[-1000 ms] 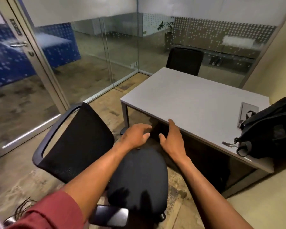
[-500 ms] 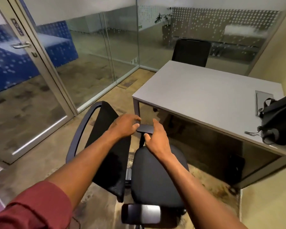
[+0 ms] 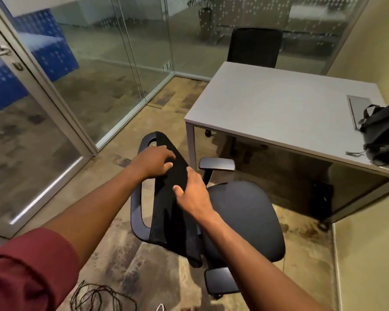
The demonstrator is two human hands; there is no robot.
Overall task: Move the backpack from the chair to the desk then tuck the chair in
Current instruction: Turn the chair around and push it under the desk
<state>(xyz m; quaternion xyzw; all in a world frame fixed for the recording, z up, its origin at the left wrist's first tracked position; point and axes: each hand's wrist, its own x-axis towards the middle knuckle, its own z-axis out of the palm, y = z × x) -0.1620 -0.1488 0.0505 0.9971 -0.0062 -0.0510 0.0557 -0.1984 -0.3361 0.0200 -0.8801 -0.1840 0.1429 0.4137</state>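
Note:
The black office chair stands on the carpet in front of the grey desk, its seat turned toward the desk and its mesh backrest toward me. My left hand curls over the top of the backrest. My right hand grips the backrest's near edge just below it, thumb on my side. The black backpack lies on the desk's right end, against the wall, partly cut off by the frame edge.
A second black chair is tucked in at the desk's far side. Glass walls and a glass door close off the left. A yellow wall is on the right. Loose cables lie on the floor near my feet.
The chair has swung round so its seat faces the desk. Both hands have moved from the seat and armrest onto the backrest. The backpack has not moved.

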